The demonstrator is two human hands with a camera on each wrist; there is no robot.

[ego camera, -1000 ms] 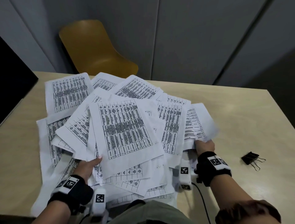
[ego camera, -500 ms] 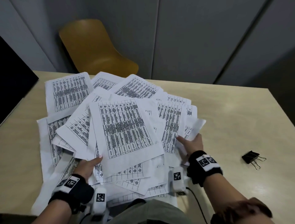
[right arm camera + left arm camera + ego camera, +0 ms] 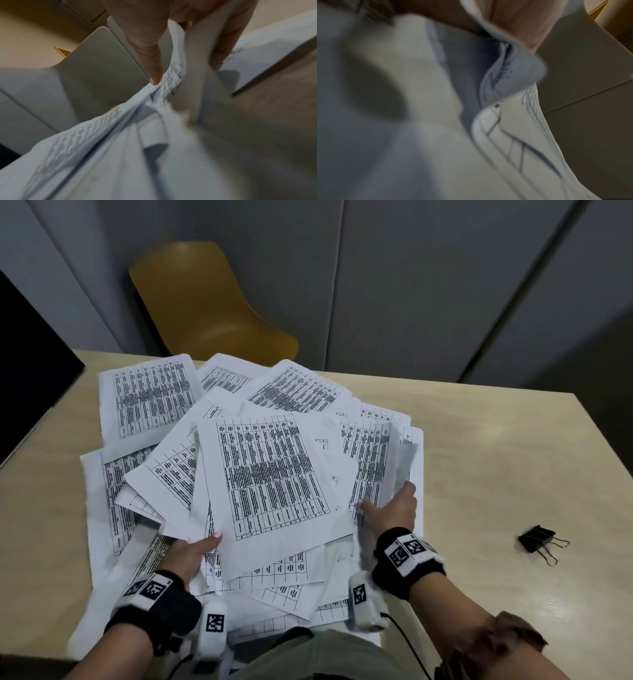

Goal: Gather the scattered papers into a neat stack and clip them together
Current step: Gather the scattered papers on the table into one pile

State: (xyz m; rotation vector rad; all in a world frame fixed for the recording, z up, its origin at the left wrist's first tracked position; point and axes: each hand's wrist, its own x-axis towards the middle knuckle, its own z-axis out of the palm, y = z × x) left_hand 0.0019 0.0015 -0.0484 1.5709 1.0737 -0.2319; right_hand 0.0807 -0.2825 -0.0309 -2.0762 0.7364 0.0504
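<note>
A loose pile of printed papers (image 3: 270, 474) covers the middle of the beige table (image 3: 496, 460). My left hand (image 3: 195, 553) grips the pile's near left edge, thumb on the top sheet and fingers hidden underneath. At the right edge my right hand (image 3: 390, 508) pinches several sheets, one of which curls upward (image 3: 406, 463). In the right wrist view the thumb (image 3: 150, 56) presses on printed sheets (image 3: 173, 73), with the other fingers (image 3: 226, 40) behind them. The left wrist view shows only blurred papers (image 3: 513, 128) close up. A black binder clip (image 3: 537, 541) lies on the table, right of the pile and apart from both hands.
A mustard-yellow chair (image 3: 205, 309) stands behind the table's far edge. A dark panel (image 3: 27, 364) sits at the far left. Grey wall panels fill the background. Bare tabletop shows around the clip on the right.
My right hand has moved left and forward, bringing the outlying right sheets in against the pile; they now curl upward. The left hand holds the same spot.
</note>
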